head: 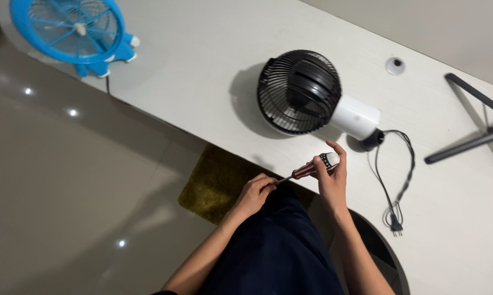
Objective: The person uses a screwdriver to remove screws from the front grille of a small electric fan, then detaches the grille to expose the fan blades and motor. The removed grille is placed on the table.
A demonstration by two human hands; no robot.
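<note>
Head view: at the desk's (203, 82) near edge, the right hand (332, 183) pinches the screwdriver (312, 168) handle while the left hand (254, 194) pinches its tip. A slip could jab the fingers; the black fan (299, 92) sits just beyond.

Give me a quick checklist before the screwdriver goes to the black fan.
1. Right hand grips the screwdriver handle: ok.
2. Left hand fingers at the shaft near the tip: ok.
3. Bit seated in the shaft: cannot tell, hidden by fingers.
4. Black fan lying grille-up on the white table: ok.
5. Power cord unplugged, plug lying on the table: ok.
6. Fan screws in sight: cannot tell.
</note>
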